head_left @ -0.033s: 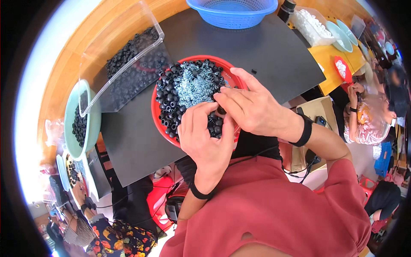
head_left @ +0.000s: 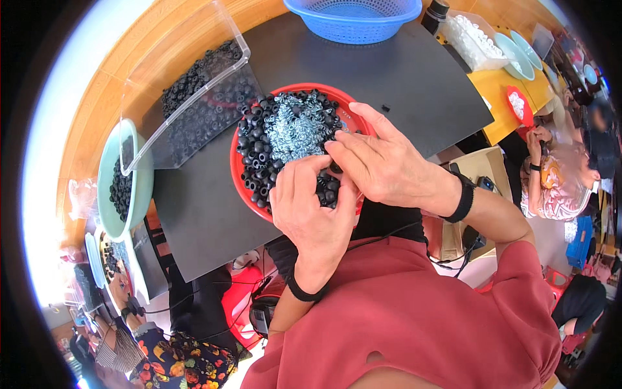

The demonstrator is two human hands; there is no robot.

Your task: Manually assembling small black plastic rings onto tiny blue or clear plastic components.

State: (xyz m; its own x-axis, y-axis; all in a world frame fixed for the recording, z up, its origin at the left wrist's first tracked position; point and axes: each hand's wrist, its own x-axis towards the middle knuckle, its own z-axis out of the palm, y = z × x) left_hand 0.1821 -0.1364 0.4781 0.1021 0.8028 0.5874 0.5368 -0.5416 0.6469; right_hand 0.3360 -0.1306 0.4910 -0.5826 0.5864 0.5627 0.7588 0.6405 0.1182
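A red basin (head_left: 236, 170) holds many small black ring-shaped plastic parts (head_left: 256, 139), with a heap of small silvery metal pieces (head_left: 295, 129), perhaps springs or clips, on top. Over the basin's near right side, my left hand (head_left: 311, 201) and my right hand (head_left: 389, 162) meet at the fingertips. A small black round part (head_left: 335, 167) shows between them. The left fingers are bent and closed in toward the thumb. On the right hand, the index finger and thumb pinch inward; the fingers hide most of what they grip.
A clear plastic bin (head_left: 194, 110) of black parts lies tilted at the back left, beside a pale green bowl (head_left: 139, 175) with more. At the far edge stands a blue basket (head_left: 356, 26). Other people work at both sides; an open cardboard box (head_left: 495, 172) sits at the right.
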